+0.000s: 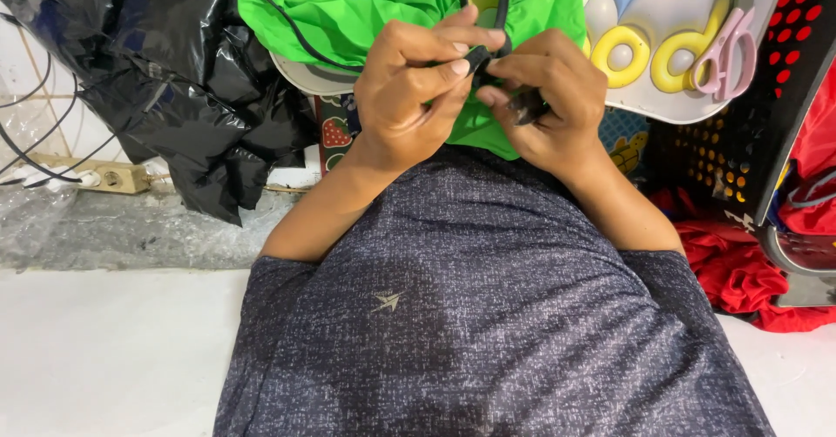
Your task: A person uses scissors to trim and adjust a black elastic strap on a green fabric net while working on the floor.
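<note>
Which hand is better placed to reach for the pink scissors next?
Probably the right hand. Both hands pinch the black cord over the green fabric, but the pink scissors sit on the right hand's side, farther from the left hand.

Both hands (488,89) pinch what seems a black cord (502,6) over green fabric (348,6).

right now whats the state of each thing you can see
left hand: grip pinched shut on black cord piece
right hand: grip closed on the same piece
green fabric: crumpled, cord running over it
pink scissors: closed, hanging
black plastic bag: crumpled
red cloth: heaped
</note>
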